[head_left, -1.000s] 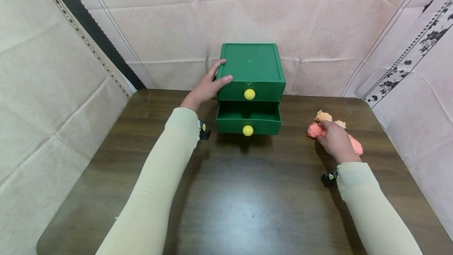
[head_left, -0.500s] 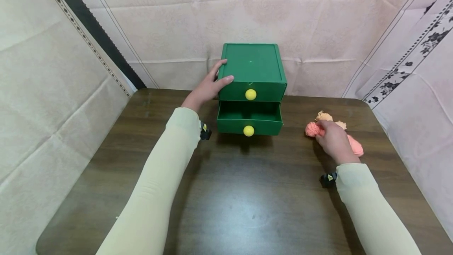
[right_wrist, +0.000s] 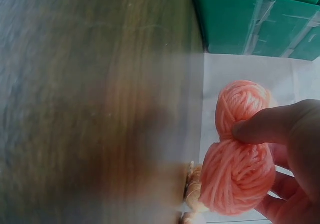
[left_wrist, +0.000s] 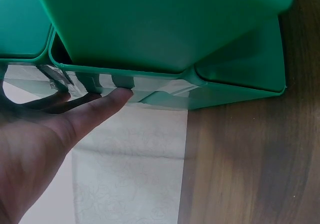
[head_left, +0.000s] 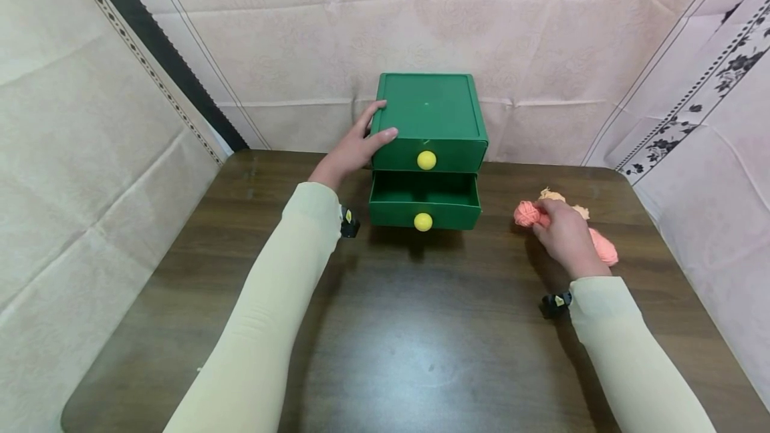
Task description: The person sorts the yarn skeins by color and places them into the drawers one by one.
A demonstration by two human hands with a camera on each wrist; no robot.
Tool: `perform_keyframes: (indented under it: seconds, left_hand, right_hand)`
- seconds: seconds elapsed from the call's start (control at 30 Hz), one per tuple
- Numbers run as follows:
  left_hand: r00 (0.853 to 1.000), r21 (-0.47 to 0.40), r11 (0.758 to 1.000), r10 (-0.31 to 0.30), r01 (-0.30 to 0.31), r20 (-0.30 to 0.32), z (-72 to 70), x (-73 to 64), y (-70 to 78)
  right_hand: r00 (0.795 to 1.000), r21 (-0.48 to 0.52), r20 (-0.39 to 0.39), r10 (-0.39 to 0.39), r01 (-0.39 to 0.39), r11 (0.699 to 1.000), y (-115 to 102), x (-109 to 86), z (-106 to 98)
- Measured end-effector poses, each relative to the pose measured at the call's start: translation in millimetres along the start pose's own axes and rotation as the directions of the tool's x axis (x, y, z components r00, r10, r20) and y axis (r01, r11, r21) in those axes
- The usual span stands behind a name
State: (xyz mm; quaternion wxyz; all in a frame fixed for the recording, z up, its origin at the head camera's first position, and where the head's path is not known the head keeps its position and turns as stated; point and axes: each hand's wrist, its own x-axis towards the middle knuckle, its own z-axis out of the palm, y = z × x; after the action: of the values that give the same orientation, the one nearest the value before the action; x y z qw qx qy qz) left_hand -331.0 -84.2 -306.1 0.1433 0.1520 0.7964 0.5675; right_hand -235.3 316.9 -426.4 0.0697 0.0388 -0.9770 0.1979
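In the head view, a green two-drawer cabinet (head_left: 430,102) with yellow ball knobs stands at the table's back; its lower drawer (head_left: 397,214) is pulled partway out. My left hand (head_left: 351,149) rests against the cabinet's left side, thumb on the top near the front corner. The left wrist view shows straight fingers (left_wrist: 102,106) along the taped side. At the right, my right hand (head_left: 565,236) pinches a coral yarn skein (right_wrist: 237,179) at its narrow middle between thumb and fingers. More coral yarn (head_left: 603,247) shows past that hand's right side.
Peach yarn (head_left: 552,195) lies just behind the right hand, partly covered by it. Light patterned cloth (head_left: 451,32) hangs behind and at both sides of the brown wooden table (head_left: 373,326). Each wrist wears a small black camera (head_left: 555,305).
The coral skein in my right hand has shifted slightly left and toward the back, the hand moving a little with it. My left hand and the drawer stay as they were.
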Motion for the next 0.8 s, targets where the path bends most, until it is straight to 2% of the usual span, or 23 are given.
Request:
perform_keyframes:
  seconds: [0.3,0.8]
  left_hand:
    - [1.0,-0.009,1.0,0.004,-0.004,0.002,0.5,-0.7,0.3]
    - [1.0,0.001,1.0,-0.003,0.003,0.001,0.1,-0.5,1.5]
  right_hand:
    - [0.996,-0.013,-0.064,-0.062,0.062,0.998,-9.1,0.1,-4.6]
    - [0.988,-0.014,-0.117,-0.103,0.102,0.995,-32.2,-1.4,-16.9]
